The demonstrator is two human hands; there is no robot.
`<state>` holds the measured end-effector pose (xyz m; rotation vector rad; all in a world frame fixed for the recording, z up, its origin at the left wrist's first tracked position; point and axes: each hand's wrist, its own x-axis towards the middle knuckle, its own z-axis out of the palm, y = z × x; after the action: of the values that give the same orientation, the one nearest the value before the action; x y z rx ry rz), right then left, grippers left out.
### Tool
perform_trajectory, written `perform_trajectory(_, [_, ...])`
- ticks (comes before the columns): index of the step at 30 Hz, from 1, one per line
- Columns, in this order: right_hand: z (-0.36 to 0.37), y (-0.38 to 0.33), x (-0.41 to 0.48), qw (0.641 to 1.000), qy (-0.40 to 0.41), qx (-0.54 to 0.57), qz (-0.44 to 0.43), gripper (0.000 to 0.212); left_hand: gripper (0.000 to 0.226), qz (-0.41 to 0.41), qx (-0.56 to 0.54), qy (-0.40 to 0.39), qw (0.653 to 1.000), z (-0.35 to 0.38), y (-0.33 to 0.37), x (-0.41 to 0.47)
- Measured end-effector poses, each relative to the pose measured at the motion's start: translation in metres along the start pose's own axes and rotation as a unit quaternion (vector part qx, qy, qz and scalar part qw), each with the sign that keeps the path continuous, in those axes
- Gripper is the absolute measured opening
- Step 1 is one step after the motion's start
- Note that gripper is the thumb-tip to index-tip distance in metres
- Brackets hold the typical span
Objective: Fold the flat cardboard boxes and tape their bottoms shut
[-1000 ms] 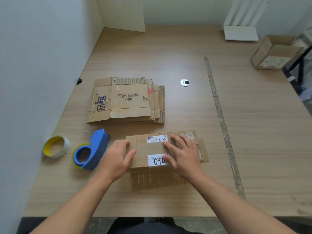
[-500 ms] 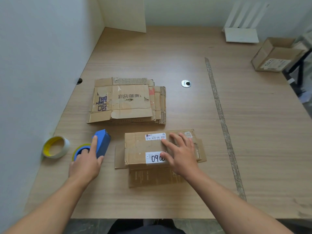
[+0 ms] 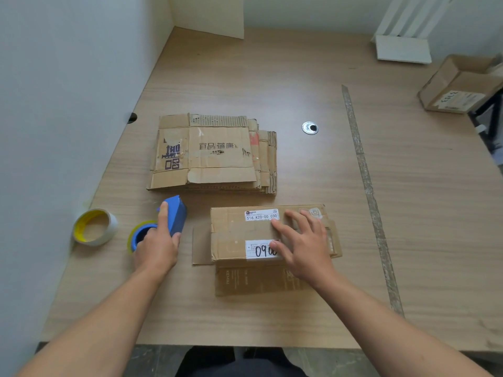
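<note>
Beside folded box [image 3: 239,235], left hand [image 3: 156,247] grip closed around tape dispenser [image 3: 174,217], right hand [image 3: 304,246] flat, fingers spread, spare tape roll [image 3: 95,227] nearby

1. Light wood-grain table [image 3: 299,77] fills view; pale strip [image 3: 362,170] runs near-to-far on right side; round metal grommet [image 3: 310,128] mid-surface.
2. White wall [image 3: 68,77] along left edge; white wall behind far edge.
3. Soft, even light.
</note>
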<state>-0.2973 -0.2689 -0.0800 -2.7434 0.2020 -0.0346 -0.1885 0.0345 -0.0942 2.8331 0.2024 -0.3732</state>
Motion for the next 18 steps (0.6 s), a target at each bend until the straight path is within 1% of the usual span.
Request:
perform_trajectory(4, [0.000, 0.001, 0.000, 1.000, 0.009, 0.012, 0.002, 0.060, 0.076, 0.033, -0.017, 0.009, 0.999, -0.019, 0.002, -0.010])
perform_trajectory(7, [-0.001, 0.000, 0.002, 1.000, 0.009, 0.014, 0.006, 0.064, 0.078, 0.103, -0.036, 0.033, 0.993, -0.042, 0.005, -0.022])
perform_trajectory(11, [-0.008, -0.003, 0.003, 0.999, -0.027, 0.018, 0.026, 0.073, 0.079, 0.205, -0.065, 0.054, 0.975, -0.070, 0.009, -0.037])
perform_trajectory(13, [-0.011, -0.005, 0.003, 0.998, -0.039, 0.026, 0.034, 0.076, 0.075, 0.277, -0.069, 0.064, 0.956, -0.081, 0.013, -0.042])
perform_trajectory(15, [-0.015, -0.006, 0.004, 0.997, -0.048, 0.044, 0.042, 0.078, 0.071, 0.367, -0.046, 0.078, 0.926, -0.087, 0.022, -0.046])
perform_trajectory(16, [-0.016, -0.006, 0.004, 0.996, -0.047, 0.066, 0.048, 0.077, 0.071, 0.406, -0.036, 0.075, 0.910, -0.089, 0.028, -0.047])
perform_trajectory(18, [-0.022, -0.005, 0.004, 0.987, -0.038, 0.143, 0.067, 0.071, 0.072, 0.467, -0.022, 0.042, 0.883, -0.088, 0.040, -0.048])
